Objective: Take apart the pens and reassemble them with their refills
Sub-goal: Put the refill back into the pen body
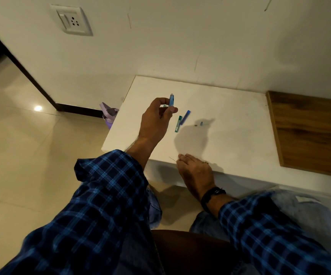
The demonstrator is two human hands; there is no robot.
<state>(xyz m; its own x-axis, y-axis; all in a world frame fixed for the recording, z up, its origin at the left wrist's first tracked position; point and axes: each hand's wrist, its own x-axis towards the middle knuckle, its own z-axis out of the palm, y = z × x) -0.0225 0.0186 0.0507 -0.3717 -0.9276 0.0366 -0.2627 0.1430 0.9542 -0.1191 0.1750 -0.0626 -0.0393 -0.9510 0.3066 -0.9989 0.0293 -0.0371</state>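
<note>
Your left hand (pixel 156 120) pinches the light blue pen barrel (pixel 171 100) upright between thumb and curled fingers, raised over the left part of the white tabletop (pixel 230 139). At the front edge, your right hand (pixel 196 169) rests with its fingertips pinching a thin refill (pixel 172 159) that points left. Between them, near the tabletop's middle, lie a green case (pixel 178 124), a darker blue pen part (pixel 186 117) just beside it, and a small blue tip (pixel 201 123) further right.

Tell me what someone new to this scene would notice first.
The left hand holds a light blue pen upright above the white table. At the table's near edge, the right hand pinches a thin refill. Between them lie a green case and a dark blue pen part, side by side.
</note>
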